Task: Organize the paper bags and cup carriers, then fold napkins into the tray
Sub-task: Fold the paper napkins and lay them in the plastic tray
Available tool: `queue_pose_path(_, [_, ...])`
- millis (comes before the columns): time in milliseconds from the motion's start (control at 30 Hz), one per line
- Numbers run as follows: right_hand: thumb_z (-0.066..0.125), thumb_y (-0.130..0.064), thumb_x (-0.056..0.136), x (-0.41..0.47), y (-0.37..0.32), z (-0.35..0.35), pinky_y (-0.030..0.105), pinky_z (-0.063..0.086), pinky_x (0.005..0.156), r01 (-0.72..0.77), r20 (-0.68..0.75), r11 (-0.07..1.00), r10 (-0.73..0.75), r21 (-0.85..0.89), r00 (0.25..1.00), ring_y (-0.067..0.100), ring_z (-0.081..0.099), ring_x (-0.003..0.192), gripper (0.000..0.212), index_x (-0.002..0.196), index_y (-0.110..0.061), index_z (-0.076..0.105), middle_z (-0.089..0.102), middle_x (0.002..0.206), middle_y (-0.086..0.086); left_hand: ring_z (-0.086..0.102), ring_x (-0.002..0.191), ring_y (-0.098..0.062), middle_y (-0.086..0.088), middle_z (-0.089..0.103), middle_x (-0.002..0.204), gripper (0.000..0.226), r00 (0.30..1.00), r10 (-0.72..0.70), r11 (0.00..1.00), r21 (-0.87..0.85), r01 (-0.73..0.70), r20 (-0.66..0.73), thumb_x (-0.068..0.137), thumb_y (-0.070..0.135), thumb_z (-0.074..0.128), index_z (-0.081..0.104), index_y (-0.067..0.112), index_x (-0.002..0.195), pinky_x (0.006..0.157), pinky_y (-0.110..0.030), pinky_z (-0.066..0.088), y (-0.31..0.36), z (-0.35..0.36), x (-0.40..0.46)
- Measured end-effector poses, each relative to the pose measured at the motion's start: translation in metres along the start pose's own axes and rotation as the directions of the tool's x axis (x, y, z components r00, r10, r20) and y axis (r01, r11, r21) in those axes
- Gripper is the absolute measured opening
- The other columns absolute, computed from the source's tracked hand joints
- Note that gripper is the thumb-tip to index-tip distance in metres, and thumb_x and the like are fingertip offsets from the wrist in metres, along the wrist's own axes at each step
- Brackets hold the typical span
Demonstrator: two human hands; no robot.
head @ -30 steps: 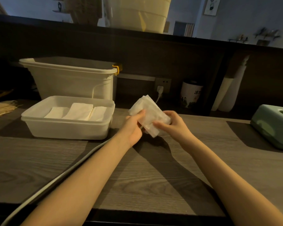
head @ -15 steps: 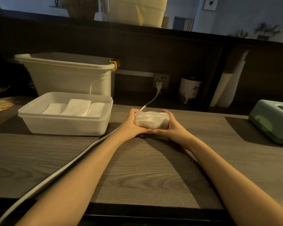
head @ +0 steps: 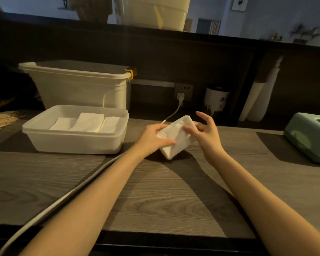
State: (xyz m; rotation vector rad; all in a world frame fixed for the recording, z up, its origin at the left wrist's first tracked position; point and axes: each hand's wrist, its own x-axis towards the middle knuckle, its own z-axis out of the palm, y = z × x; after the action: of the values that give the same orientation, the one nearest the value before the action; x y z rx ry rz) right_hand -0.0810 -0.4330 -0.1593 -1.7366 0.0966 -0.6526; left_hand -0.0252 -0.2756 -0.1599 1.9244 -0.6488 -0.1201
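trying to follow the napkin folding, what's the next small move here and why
Probably carry the folded napkin left and lay it in the tray. The left hand grips it, the right hand touches its far end with fingers spread, and three folded napkins already lie inside.

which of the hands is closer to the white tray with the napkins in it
Left. The left hand holds the folded napkin just right of the tray. The right hand is on the napkin's far side, farther from the tray.
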Motion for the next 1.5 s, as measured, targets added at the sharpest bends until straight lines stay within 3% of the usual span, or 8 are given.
queue_pose_path(200, [0.07, -0.023, 0.082, -0.003, -0.013, 0.009, 0.024, 0.054, 0.075, 0.051, -0.051, 0.998, -0.05, 0.025, 0.997, 0.008, 0.06, 0.098, 0.059, 0.132, -0.024, 0.04, 0.06, 0.112, -0.005, 0.056, 0.093, -0.007, 0.005, 0.056, 0.103, 0.045, 0.969, -0.096, 0.986, -0.113, 0.124, 0.227, 0.086, 0.031, 0.062, 0.043, 0.017, 0.124, 0.067, -0.017, 0.047, 0.014, 0.013, -0.009])
queue_pose_path(333, [0.058, -0.021, 0.091, -0.007, -0.021, 0.018, 0.014, 0.049, 0.074, 0.117, -0.016, 0.993, -0.117, -0.033, 0.993, -0.002, 0.053, 0.096, 0.048, 0.135, -0.022, 0.038, 0.053, 0.105, -0.019, 0.053, 0.079, -0.003, 0.004, 0.056, 0.1, 0.031, 0.987, -0.115, 0.959, -0.248, 0.139, 0.109, 0.093, 0.039, 0.049, 0.039, 0.019, 0.116, 0.059, -0.017, 0.044, 0.026, 0.023, -0.014])
queue_pose_path(500, [0.048, -0.021, 0.097, -0.004, -0.028, 0.029, 0.034, 0.05, 0.093, 0.114, -0.028, 0.993, -0.113, 0.031, 0.993, 0.011, 0.053, 0.109, 0.036, 0.13, -0.025, 0.038, 0.051, 0.111, -0.013, 0.052, 0.078, -0.003, 0.005, 0.05, 0.102, 0.045, 0.997, -0.05, 0.967, -0.254, 0.035, -0.054, 0.095, 0.037, 0.047, 0.031, 0.018, 0.132, 0.061, -0.017, 0.044, 0.037, 0.026, -0.015])
queue_pose_path(700, [0.044, -0.03, 0.098, 0.003, -0.052, 0.042, 0.016, 0.05, 0.066, -0.025, 0.03, 0.995, 0.023, 0.096, 0.999, 0.008, 0.055, 0.094, 0.044, 0.137, -0.016, 0.029, 0.048, 0.116, -0.002, 0.056, 0.087, -0.011, 0.004, 0.053, 0.099, 0.031, 0.979, 0.006, 0.956, -0.285, -0.065, -0.204, 0.098, 0.03, 0.044, 0.038, 0.018, 0.125, 0.073, -0.025, 0.051, 0.051, -0.004, -0.01])
queue_pose_path(933, [0.032, -0.041, 0.1, 0.007, -0.078, 0.092, 0.015, 0.04, 0.06, -0.071, 0.31, 0.995, 0.089, -0.068, 0.947, 0.008, 0.055, 0.074, 0.043, 0.117, -0.008, 0.055, 0.058, 0.087, -0.001, 0.05, 0.079, -0.008, -0.002, 0.049, 0.106, 0.033, 0.944, -0.117, 0.976, -0.214, 0.051, -0.308, 0.099, 0.031, 0.04, 0.035, 0.017, 0.128, 0.065, -0.021, 0.045, 0.048, -0.073, -0.013])
queue_pose_path(1200, [0.035, -0.035, 0.101, 0.009, -0.098, 0.186, 0.024, 0.054, 0.059, -0.1, 0.481, 0.991, 0.131, -0.089, 0.867, 0.019, 0.06, 0.092, 0.032, 0.127, -0.017, 0.041, 0.056, 0.108, 0.005, 0.054, 0.093, -0.017, -0.009, 0.053, 0.119, 0.039, 0.91, -0.241, 0.969, -0.139, 0.205, -0.338, 0.098, 0.029, 0.042, 0.038, 0.012, 0.133, 0.076, -0.031, 0.048, 0.015, -0.167, -0.036])
queue_pose_path(1400, [0.042, -0.023, 0.1, 0.013, -0.109, 0.243, 0.024, 0.052, 0.056, -0.181, 0.566, 0.979, 0.204, -0.098, 0.799, 0.016, 0.057, 0.078, 0.011, 0.107, -0.015, 0.04, 0.053, 0.088, 0.001, 0.052, 0.073, -0.008, 0.004, 0.052, 0.082, 0.012, 0.85, -0.29, 0.956, -0.095, 0.278, -0.44, 0.098, 0.028, 0.046, 0.052, 0.018, 0.099, 0.064, -0.022, 0.044, -0.015, -0.223, -0.054])
queue_pose_path(1500, [0.044, -0.021, 0.098, 0.02, -0.107, 0.261, 0.025, 0.05, 0.051, -0.249, 0.58, 0.963, 0.26, -0.102, 0.772, 0.017, 0.057, 0.071, 0.014, 0.105, -0.008, 0.046, 0.055, 0.083, 0.005, 0.05, 0.07, -0.01, 0.001, 0.053, 0.081, 0.018, 0.788, -0.286, 0.956, -0.112, 0.269, -0.545, 0.097, 0.027, 0.047, 0.058, 0.015, 0.104, 0.058, -0.022, 0.044, -0.031, -0.241, -0.058])
